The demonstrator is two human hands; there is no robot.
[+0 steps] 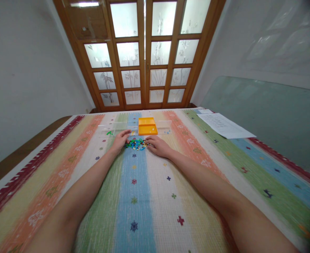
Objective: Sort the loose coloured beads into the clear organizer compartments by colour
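Note:
A heap of small green, blue, black and yellow pieces [136, 144] lies on the striped tablecloth, too small to name singly. My left hand [120, 141] rests at the heap's left edge, fingers stretched forward and thumb apart. At the right edge, my right hand [158, 145] reaches in with its fingertips touching the pieces. Nothing shows held in either hand. Just behind the heap stands an open orange box [148, 133] with its lid tilted back and a few tiny light pieces inside.
Clear plastic trays flank the orange box; the left tray [102, 130] holds green pieces [109, 133], the right one light bluish pieces [167, 132]. Printed sheets [225, 125] lie at the right. A glass-like pale green panel [263, 116] stands beyond the table's right edge. Wooden glazed doors [144, 70] close the far end.

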